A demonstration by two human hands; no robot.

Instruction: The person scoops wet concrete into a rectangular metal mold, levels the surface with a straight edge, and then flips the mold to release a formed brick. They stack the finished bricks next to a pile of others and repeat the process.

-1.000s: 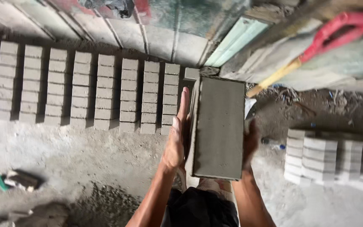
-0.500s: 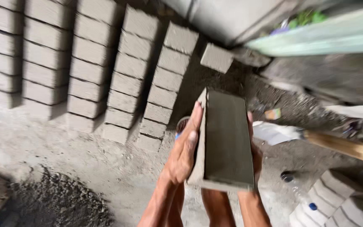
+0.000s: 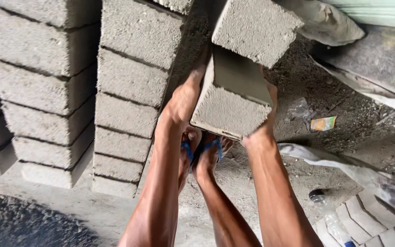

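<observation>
Block is being gripped between left hand and right hand, fingers flat along its sides, beside the stacked blocks.

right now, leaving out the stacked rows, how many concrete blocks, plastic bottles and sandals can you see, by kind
grey concrete blocks apart from the rows: 2, the held grey concrete block and the loose grey concrete block beyond it
clear plastic bottle: 1
blue rubber sandals: 2
total: 5
</observation>
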